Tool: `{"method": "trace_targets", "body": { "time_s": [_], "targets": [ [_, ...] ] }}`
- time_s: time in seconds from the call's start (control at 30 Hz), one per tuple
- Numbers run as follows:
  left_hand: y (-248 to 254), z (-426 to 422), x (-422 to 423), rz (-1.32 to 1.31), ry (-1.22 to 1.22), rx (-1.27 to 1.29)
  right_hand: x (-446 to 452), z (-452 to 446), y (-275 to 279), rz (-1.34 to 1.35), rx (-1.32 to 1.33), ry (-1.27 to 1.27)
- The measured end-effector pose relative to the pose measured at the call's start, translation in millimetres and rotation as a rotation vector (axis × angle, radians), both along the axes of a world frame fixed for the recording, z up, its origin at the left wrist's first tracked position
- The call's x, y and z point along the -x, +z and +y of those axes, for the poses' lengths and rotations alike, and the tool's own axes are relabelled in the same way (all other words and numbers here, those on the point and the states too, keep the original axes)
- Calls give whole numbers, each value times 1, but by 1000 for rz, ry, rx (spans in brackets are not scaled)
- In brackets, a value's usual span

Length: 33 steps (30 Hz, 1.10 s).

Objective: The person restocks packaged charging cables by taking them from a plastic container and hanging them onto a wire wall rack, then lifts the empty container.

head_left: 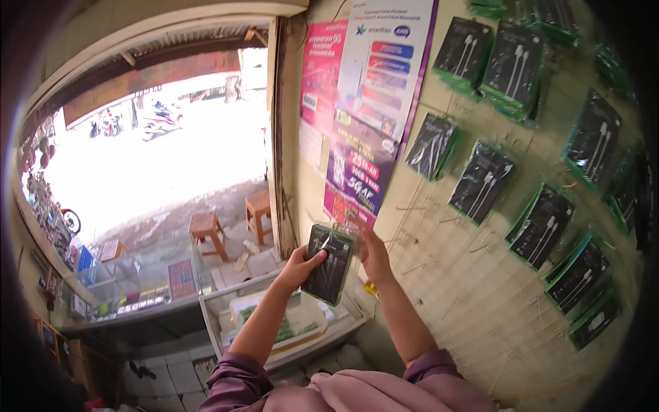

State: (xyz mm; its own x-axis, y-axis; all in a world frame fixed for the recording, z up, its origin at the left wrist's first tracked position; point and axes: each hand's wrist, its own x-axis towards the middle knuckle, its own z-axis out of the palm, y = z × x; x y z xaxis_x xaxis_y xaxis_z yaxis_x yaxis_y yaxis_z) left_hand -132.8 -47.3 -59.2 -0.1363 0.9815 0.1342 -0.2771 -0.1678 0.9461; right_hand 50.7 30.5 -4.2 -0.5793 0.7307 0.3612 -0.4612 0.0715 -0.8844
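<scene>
A black and green cable package [328, 269], perhaps a stack of several, is held upright in front of me. My left hand [300, 269] grips its left side, with the thumb across the front. At the upper right edge of the package, my right hand [371, 253] has its fingers bent around the clear plastic top; their tips are partly hidden. Just right of my hands, thin metal hooks [412, 208] stick out from the wall. Similar packages with white cables [482, 182] hang on hooks farther right.
Posters [364, 147] cover the wall beside the doorway. Below my hands stands a glass display case [220, 323] with a tray [312, 336] inside. Two wooden stools [208, 232] are beyond it, and another glass counter [147, 292] is at left.
</scene>
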Motion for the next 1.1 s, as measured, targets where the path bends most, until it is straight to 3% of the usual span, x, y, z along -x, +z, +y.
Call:
{"method": "trace_targets", "body": {
  "time_s": [0.07, 0.1, 0.17, 0.3, 0.37, 0.47, 0.53, 0.63, 0.77, 0.83, 1.1],
  "targets": [
    [23, 10, -10, 34, 30, -55, -10, -18, -6, -121, -7, -126],
    [33, 12, -14, 49, 68, -78, -11, -20, -15, -71, -220, -180],
    [41, 26, -20, 44, 54, -109, -17, -31, -17, -162, -361, -346],
    [65, 48, -30, -17, 70, -124, -25, -35, -25, -218, -475, -468],
    [76, 61, -35, -17, 50, -112, -31, -34, -18, -359, -399, -427],
    [95, 81, -44, 113, 159, -315, -31, -22, 13, -230, -331, -437],
    [106, 87, -46, -27, 51, -365, -31, -6, 32, -203, -355, -506],
    [125, 93, -43, 2, -75, -516, -29, 22, 62, -41, -398, -565],
    [159, 112, -41, 40, -100, -488, -22, 44, 98, 9, -391, -615],
    [169, 124, -43, 41, -87, -517, -16, 58, 106, -33, -509, -787],
    [181, 141, -48, 83, -86, -489, -20, 62, 116, -36, -395, -791]
  ]
}}
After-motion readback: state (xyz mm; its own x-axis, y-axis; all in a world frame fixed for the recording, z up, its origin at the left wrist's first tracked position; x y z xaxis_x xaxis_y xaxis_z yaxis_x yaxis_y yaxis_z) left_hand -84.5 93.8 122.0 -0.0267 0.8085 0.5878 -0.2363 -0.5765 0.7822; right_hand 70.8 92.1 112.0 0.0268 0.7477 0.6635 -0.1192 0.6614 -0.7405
